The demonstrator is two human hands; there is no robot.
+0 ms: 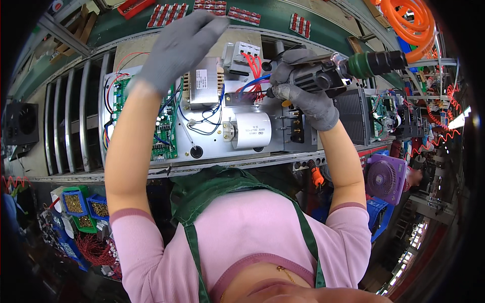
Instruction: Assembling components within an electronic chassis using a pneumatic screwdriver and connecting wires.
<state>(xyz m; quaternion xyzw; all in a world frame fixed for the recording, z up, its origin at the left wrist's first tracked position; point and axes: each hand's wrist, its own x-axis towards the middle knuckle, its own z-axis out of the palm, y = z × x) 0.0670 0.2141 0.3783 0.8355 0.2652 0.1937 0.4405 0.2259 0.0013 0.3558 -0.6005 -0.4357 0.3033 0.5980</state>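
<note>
My right hand (316,103), in a grey glove, is wrapped round a black and silver power screwdriver (316,77) with a green collar. The tool lies nearly level, its tip pointing left toward red and blue wires (254,76) on a metal chassis plate (202,154). My left hand (182,48), also gloved, reaches over the back of the chassis with fingers stretched forward and nothing visible in them. Below it is a boxy metal transformer (206,86). A white cylindrical capacitor (252,130) lies nearer me, and green circuit boards (166,134) are at the left.
Red and silver component rows (167,16) lie on the green surface behind. Finned dark heat sinks (356,118) stand right of the chassis. An orange coiled hose (406,22) hangs at upper right. Metal rollers (76,118) run on the left; a purple fan (386,178) is at lower right.
</note>
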